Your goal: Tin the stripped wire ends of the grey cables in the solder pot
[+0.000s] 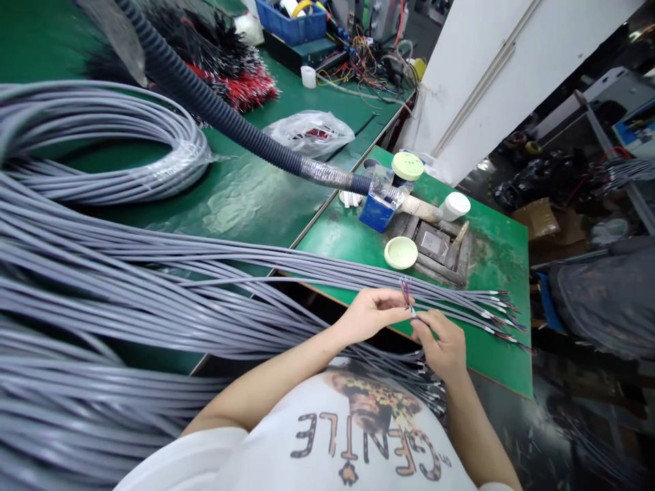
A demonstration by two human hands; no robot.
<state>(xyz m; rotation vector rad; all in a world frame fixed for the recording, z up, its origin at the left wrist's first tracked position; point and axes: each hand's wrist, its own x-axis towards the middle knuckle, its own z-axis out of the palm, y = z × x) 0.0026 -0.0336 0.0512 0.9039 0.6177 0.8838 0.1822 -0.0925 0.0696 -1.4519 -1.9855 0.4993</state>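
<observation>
Close in front of the white shirt, my left hand [374,314] pinches the thin coloured wires [406,292] that fan out from one grey cable's end. Right beside it, my right hand [443,343] is closed around that cable [415,316] just below the wires. Behind both hands, a row of grey cables [353,273] crosses the green table, their stripped ends [504,317] showing red, black and blue wires. More grey cables [245,320] sweep in from the left, and some ends hang near the shirt.
A soldering pot [434,242] sits under a ribbed hose [230,126], beside a pale green dish [400,253], a white jar [455,205] and a blue box [377,212]. A cable coil [179,167] and plastic bag [312,133] lie on the left table.
</observation>
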